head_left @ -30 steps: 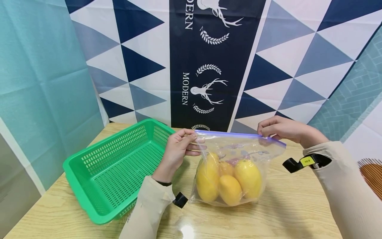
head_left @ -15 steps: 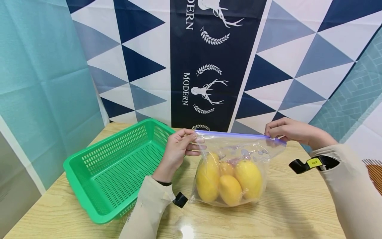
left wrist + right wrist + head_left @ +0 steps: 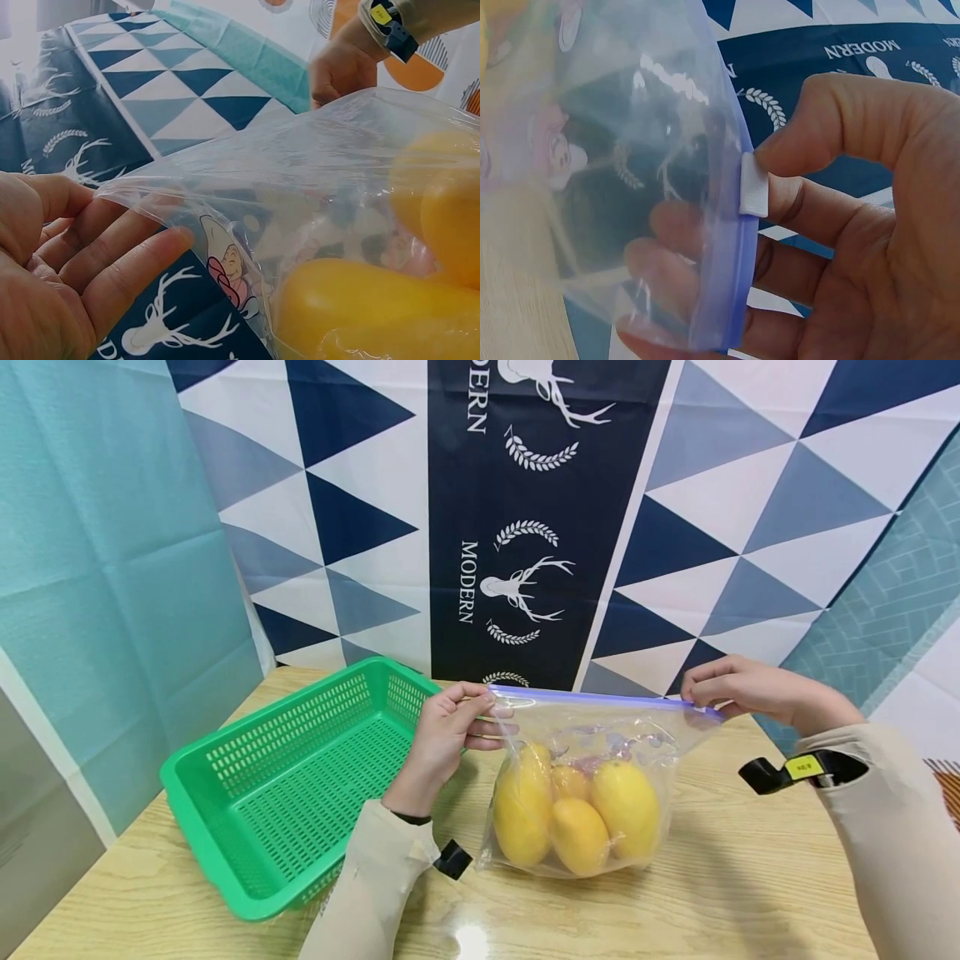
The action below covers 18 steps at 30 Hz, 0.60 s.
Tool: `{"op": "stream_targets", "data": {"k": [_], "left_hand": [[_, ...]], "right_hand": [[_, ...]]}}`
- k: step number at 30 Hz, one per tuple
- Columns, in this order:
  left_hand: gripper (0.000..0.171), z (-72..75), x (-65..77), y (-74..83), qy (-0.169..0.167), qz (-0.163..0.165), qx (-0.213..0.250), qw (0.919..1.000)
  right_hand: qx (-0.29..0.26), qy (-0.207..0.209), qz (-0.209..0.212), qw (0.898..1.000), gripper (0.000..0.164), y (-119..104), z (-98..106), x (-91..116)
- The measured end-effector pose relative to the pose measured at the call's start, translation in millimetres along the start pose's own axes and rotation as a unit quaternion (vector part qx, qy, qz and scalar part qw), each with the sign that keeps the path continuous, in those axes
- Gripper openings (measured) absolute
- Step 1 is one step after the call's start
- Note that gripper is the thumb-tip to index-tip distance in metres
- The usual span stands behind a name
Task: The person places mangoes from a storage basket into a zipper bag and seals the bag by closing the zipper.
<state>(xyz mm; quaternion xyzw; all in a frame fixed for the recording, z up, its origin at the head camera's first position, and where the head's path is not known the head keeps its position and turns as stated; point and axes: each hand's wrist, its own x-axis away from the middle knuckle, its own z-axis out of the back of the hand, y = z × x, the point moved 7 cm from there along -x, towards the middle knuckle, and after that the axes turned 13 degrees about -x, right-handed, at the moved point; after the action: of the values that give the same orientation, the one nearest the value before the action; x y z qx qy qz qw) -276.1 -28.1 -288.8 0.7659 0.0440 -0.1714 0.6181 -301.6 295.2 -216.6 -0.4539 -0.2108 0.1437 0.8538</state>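
A clear zip bag (image 3: 675, 760) with a purple zip strip (image 3: 585, 696) stands on the table, holding several yellow mangoes (image 3: 579, 837) and something orange behind them. My left hand (image 3: 442, 735) pinches the bag's top left corner between thumb and forefinger, its other fingers lying behind the film. Near the right end of the strip, my right hand (image 3: 757, 689) grips the white slider (image 3: 754, 184) with thumb and forefinger. Through the film in the right wrist view, the other fingertips (image 3: 664, 277) show behind the bag. Cartoon figures (image 3: 229, 262) are printed on the plastic.
To the left of the bag, a green plastic basket (image 3: 180, 777) with slotted walls sits on the wooden table (image 3: 750, 860). A patterned cloth (image 3: 360, 510) hangs at the table's back edge. An orange-brown fringed patch (image 3: 951, 785) shows at the far right.
My right hand has slid rightward along the purple strip toward its right end, with the slider. My left hand stays at the corner, and the bag and basket have hardly moved.
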Motion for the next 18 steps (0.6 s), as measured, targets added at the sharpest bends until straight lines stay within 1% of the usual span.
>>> {"op": "stream_targets", "data": {"k": [11,18], "left_hand": [[0.008,2.5,-1.0,-1.2,0.008,0.01,-0.003,0.9999],[0.01,2.1,-1.2,-2.2,0.006,0.014,-0.001,0.9999]], "right_hand": [[0.002,0.011,-0.009,1.0,0.02,9,8,3],[0.002,0.019,-0.004,1.0,0.021,17,12,8]]}}
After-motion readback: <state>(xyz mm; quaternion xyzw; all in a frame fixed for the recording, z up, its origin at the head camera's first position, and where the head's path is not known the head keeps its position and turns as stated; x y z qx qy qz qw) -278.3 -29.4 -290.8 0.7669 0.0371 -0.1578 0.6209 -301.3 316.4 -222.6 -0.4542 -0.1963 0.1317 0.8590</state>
